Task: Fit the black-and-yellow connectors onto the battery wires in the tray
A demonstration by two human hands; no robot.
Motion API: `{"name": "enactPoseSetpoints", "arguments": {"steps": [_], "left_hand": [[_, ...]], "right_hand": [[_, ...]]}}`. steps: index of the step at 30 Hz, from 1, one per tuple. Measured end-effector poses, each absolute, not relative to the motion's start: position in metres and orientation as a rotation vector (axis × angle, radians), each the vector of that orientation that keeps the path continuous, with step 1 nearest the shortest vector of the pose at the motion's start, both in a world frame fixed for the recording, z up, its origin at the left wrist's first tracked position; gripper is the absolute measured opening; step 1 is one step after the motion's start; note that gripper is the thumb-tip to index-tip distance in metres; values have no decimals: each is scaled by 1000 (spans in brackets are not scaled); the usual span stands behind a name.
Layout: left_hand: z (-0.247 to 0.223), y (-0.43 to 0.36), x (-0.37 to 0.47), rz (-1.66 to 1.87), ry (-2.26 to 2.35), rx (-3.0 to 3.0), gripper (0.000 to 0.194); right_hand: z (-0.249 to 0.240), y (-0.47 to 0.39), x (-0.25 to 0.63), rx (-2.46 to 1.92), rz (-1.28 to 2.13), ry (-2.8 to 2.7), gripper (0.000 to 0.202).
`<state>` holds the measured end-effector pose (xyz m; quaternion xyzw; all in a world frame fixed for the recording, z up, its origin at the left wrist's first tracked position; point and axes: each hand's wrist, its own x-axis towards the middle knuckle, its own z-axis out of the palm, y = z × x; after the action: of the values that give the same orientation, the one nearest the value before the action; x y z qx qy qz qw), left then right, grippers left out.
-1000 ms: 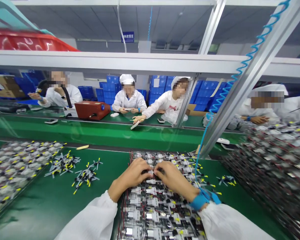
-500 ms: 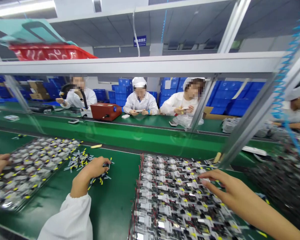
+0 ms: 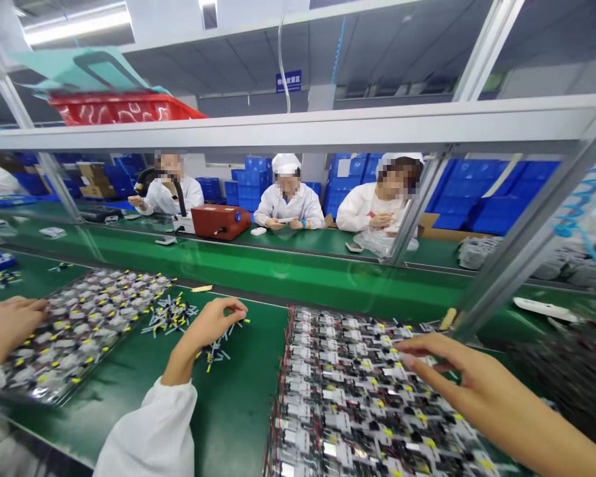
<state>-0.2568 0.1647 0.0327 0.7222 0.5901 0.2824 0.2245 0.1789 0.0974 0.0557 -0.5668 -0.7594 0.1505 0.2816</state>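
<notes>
On the left, my left hand (image 3: 206,329), in a white sleeve, is held over a small pile of grey strips with yellow tips (image 3: 219,350). Its fingers are curled into a pinch, and whatever they hold is too small to make out. A second strip pile (image 3: 171,313) lies to its left. My right hand (image 3: 444,368) reaches in from the right, thumb and forefinger apart, the fingertips at the upper right part of a clear tray (image 3: 322,391) filled with rows of small white and black parts with red wires and yellow tabs.
Another person's hand (image 3: 10,326) rests at a similar filled tray (image 3: 87,324) on the left. A metal post (image 3: 509,265) rises behind my right hand. Dark parts (image 3: 571,364) are heaped at the right. People sit across the green bench near a red box (image 3: 221,221).
The view has turned slightly left. My left hand has moved up and right, off the strips. My right hand stays at about the same place over the tray. The other person's hand reaches farther in.
</notes>
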Motion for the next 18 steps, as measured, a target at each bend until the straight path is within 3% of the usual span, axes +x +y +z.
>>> {"name": "enactPoseSetpoints", "arguments": {"steps": [6,12,18], "left_hand": [[44,159,-199,1089,1268,1725,33],[55,146,-110,1019,802,1342,39],[53,156,-70,932,709,989,54]], "right_hand": [[75,87,128,-1381,447,-2095,33],[96,95,88,-1033,420,-2278,27],[91,105,99,-1217,266,-2251,24]]}}
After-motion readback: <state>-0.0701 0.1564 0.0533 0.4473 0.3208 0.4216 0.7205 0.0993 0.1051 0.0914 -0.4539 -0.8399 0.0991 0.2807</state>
